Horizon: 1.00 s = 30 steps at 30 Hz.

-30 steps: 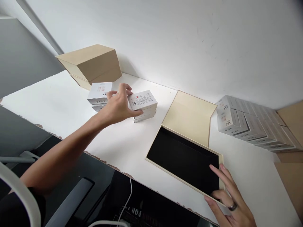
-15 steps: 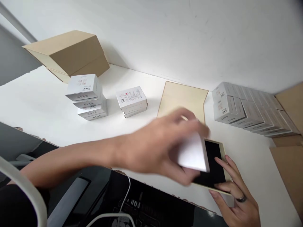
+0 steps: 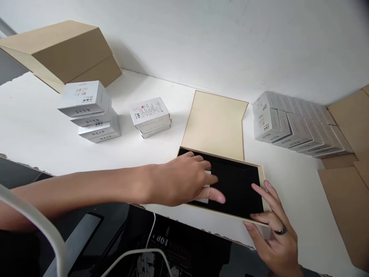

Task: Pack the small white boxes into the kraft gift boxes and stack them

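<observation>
Left hand [image 3: 181,181] lay in the black tray [image 3: 261,173] – fingers closed over a small white box [image 3: 210,177]
The box sat at the tray's left end, mostly hidden under the palm, with only white edges showing. The tray's long axis ran from far left to near right, with the bare black lining to the right of the box, toward the right hand [image 3: 273,231]. That hand lay spread flat, gripping nothing, on the near right corner – lid flap [image 3: 216,123] lay open behind
</observation>
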### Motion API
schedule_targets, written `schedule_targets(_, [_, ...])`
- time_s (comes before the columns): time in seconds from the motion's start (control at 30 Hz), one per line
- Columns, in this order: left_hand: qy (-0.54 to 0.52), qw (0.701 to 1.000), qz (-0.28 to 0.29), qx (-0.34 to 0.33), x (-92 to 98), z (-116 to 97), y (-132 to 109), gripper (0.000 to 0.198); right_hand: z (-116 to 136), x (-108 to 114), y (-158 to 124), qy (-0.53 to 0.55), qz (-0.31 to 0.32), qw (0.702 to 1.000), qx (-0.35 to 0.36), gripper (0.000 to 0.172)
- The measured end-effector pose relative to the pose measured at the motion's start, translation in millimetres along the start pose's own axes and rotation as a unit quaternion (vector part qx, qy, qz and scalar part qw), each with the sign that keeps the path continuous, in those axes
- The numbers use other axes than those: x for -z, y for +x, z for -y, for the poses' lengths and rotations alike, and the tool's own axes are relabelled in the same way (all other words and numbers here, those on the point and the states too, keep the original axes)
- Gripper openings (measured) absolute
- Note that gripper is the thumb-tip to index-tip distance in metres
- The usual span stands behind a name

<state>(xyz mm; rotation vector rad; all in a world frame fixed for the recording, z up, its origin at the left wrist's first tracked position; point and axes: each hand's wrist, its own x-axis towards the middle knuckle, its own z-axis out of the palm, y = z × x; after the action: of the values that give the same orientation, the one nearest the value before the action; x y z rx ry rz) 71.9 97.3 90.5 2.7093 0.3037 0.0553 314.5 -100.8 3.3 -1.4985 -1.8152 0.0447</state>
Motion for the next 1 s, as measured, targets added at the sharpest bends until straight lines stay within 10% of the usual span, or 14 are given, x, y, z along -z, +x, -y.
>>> schedule_targets(0.2, [0.086, 0.919, -0.303, 0.237, 43.2, 33, -20, 0.036, -3, 0, -2, 0.015, 0.001, 1.0, 0.021, 0.013])
schedule_targets(0.33, [0.113, 0.871, -0.169, 0.447, 74.0, 81, -33, 0.105, -3, -2, 2, 0.036, -0.007, 0.999, 0.039, 0.015])
schedule_targets(0.43, [0.067, 0.862, -0.042, 0.5, 87.2, 95, -40, 0.105, -3, -3, 3, 0.054, -0.011, 0.998, 0.04, 0.016])
schedule_targets(0.53, [0.075, 0.878, -0.015, 0.473, 86.5, 95, -49, 0.098, -5, -4, 2, 0.06, -0.015, 0.997, 0.041, 0.018])
schedule_targets(0.73, [0.136, 0.914, -0.132, 0.358, 72.5, 110, -85, 0.083, -7, -4, 1, 0.063, -0.016, 0.997, 0.048, 0.017])
schedule_targets(0.87, [0.078, 0.954, -0.252, 0.143, 76.2, 103, -90, 0.091, -7, -4, 0, 0.062, -0.022, 0.997, 0.047, 0.018])
schedule_targets(1.0, [-0.1, 0.966, -0.235, -0.031, 70.1, 57, -57, 0.078, -8, -4, -3, 0.062, -0.024, 0.997, 0.029, 0.017])
